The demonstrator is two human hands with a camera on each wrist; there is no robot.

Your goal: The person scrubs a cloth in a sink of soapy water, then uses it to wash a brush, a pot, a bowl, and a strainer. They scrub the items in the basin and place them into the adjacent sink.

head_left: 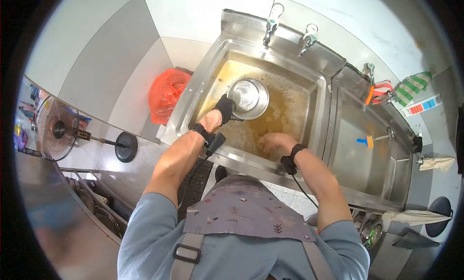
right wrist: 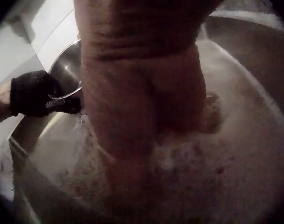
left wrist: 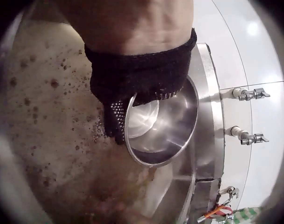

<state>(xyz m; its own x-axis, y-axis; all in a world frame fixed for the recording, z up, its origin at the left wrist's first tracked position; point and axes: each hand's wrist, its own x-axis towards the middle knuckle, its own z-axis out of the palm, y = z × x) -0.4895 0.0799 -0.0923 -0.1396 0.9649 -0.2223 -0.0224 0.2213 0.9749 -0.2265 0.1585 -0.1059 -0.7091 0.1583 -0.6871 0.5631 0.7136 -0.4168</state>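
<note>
My left hand (head_left: 225,109) wears a black glove with a dotted grip. It grips the rim of a round stainless steel bowl (left wrist: 175,135), thumb and fingers on either side of the edge. The bowl is tilted over the murky brown water in a steel sink (head_left: 320,98), and its inside shines. My bare right hand (head_left: 275,141) dips into the water near the front of the same sink, to the right of the bowl. Its fingers are hidden under the cloudy surface, so I cannot tell if they hold anything.
Two taps, a left one (head_left: 272,23) and a right one (head_left: 309,38), stand behind the sink. A second basin (head_left: 355,149) on the right has a blue and orange brush (head_left: 366,141) in it. A red plastic bag (head_left: 166,94) sits left of the sink, and a fan (head_left: 59,129) stands farther left.
</note>
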